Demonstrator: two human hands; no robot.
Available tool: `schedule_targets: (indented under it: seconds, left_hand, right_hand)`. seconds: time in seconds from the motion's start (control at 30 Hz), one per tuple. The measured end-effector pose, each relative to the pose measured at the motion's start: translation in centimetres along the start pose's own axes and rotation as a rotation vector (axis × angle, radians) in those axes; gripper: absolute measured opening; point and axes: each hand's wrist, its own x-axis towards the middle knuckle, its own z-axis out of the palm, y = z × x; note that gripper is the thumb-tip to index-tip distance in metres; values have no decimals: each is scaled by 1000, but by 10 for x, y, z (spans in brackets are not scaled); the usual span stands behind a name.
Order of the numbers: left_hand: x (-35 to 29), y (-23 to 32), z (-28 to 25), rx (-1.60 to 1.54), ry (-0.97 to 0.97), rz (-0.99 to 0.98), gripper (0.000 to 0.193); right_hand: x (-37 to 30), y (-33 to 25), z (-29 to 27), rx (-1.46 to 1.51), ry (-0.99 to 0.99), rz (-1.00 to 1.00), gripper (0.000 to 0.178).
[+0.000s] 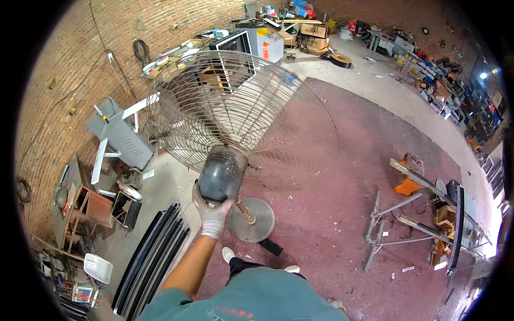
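A large pedestal fan (220, 174) stands in front of me, its dark rounded motor housing facing me. Its wide round wire cage (289, 115) spreads out beyond the housing. Below, a short brownish pole runs down to a round grey base (252, 222) on the floor. My left hand (212, 218), in a pale glove, grips the lower back of the housing, thumb and fingers on either side of it. At the lower edge, beside my green shirt, only a small pale bit of my right hand (337, 304) shows; its fingers are hidden.
Long black strips (152, 254) lie on the floor at left, near a grey cabinet (126, 136) and a wooden stand (96, 206). A metal frame (407, 241) with boxes stands at right. Cluttered shelving (444, 88) lines the far right; cardboard boxes (313, 37) sit at the back.
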Motion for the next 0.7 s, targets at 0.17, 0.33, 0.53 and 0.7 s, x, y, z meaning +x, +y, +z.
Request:
schedule_targets:
  seconds: [0.17,0.33,0.53,0.7]
  left_hand:
    - [16,-8,18,-133,91,-59,131]
    - [28,-33,11,-146,38,-27,131]
    - [27,-41,16,-321,-9,-98,136]
    - [6,-26,18,-399,32,-163,142]
  right_hand:
    - [77,26,-28,327,75,-148,40]
    - [64,-7,-77,674,107,-294,34]
    - [86,-18,-62,683,18,-263,36]
    - [61,-31,-88,210,-9,-410,46]
